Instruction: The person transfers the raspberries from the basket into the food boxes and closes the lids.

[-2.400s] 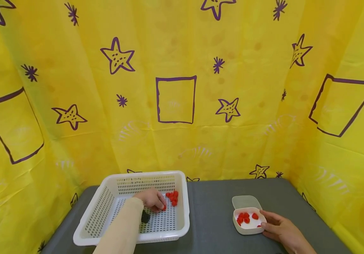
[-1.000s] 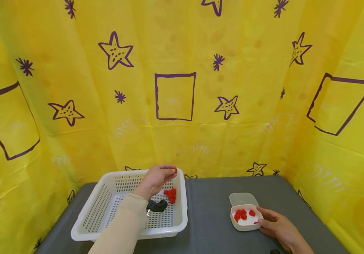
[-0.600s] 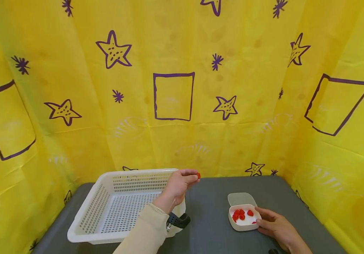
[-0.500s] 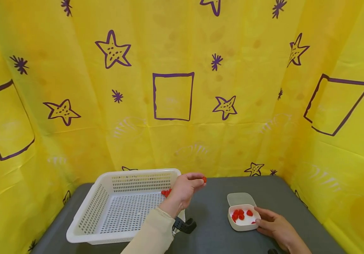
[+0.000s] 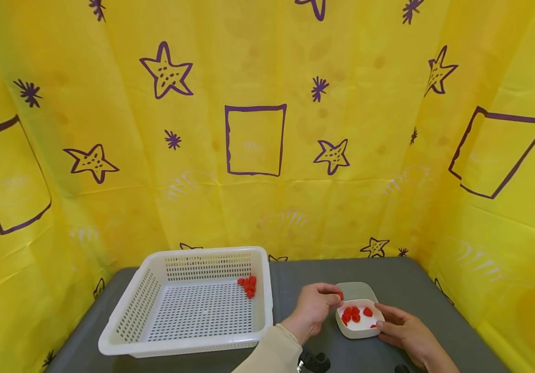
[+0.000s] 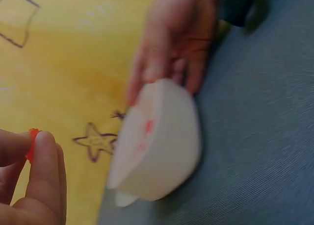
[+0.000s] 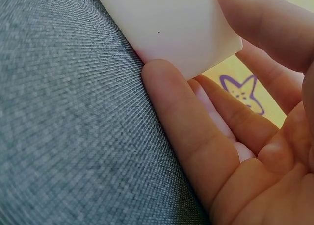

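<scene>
My left hand (image 5: 311, 311) pinches a small red raspberry (image 6: 33, 145) between thumb and fingertips, just beyond the left rim of a small white food container (image 5: 360, 334). Several raspberries (image 5: 351, 314) lie inside the container, most of them at its left side. Its translucent lid (image 5: 357, 290) lies behind it, partly covered by the left hand. At the container's right end, my right hand (image 5: 409, 334) holds it between thumb and fingers. In the right wrist view, the thumb and fingertips touch the container's white wall (image 7: 167, 29).
A white perforated basket (image 5: 188, 345) stands on the left of the grey table (image 5: 305, 272). More raspberries (image 5: 249, 286) are clustered at its right side. A yellow patterned curtain (image 5: 258, 217) encloses the table at the back and sides.
My left hand picked up a raspberry in the basket, lifted it over the right rim and carried it right to the container. The right hand has stayed on the container.
</scene>
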Motion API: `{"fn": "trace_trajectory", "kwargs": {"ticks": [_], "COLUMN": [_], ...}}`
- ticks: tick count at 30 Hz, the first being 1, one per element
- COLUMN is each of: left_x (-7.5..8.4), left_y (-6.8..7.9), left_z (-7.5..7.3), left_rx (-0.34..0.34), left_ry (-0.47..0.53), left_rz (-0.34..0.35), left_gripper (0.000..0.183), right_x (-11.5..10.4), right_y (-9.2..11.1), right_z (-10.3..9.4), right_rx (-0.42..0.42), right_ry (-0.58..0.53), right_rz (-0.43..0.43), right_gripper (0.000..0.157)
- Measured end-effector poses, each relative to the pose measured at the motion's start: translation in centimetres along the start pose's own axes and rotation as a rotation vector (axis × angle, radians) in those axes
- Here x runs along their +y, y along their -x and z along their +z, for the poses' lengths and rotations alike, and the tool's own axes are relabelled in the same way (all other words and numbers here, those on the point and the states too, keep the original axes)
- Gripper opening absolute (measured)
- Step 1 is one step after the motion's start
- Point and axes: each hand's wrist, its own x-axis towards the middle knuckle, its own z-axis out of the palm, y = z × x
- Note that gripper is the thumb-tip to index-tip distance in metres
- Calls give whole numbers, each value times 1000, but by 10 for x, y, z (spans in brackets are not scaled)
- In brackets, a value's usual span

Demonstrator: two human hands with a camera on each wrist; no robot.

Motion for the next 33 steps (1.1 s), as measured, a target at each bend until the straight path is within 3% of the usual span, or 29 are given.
{"fn": "trace_trajectory", "kwargs": {"ticks": [6, 12, 27, 33], "left_x": [-24, -35, -32, -30], "left_y": [0, -1, 2, 4], "left_z": [18, 25, 28, 28], "left_rx": [14, 41, 42, 12], "left_ry": [-7, -125, -155, -184], "left_rz": [-12, 8, 31, 27], "left_gripper": [16, 18, 21, 27], "right_x": [2, 1, 0, 3], "right_y": [-1, -2, 1, 0], "right_z": [-2, -1, 0, -2], "right_rx": [-14, -11, -20, -27], "right_ry": [1, 6, -2, -12], "right_rz": [-8, -11, -20, -32], "right_gripper": [63, 66, 63, 62]}}
